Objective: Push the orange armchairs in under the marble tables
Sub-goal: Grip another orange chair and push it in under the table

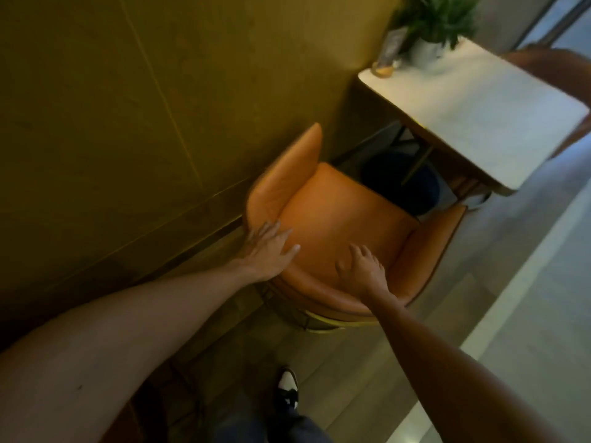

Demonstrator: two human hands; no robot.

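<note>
An orange armchair [339, 206] stands beside the yellow wall, its seat facing a white marble table [486, 123] up and to the right. The seat's front edge is a little short of the tabletop. My left hand [268, 251] lies flat with fingers spread on the chair's curved backrest at its left corner. On the backrest's middle-right rests my right hand [363, 271], fingers apart. Neither hand is closed around anything.
A potted plant [431, 30] and a small sign stand at the table's far wall end. A second brown chair [556, 68] sits beyond the table. A dark round object [403, 180] lies under the table. Pale floor tiles run along the right. My shoe [287, 391] is below.
</note>
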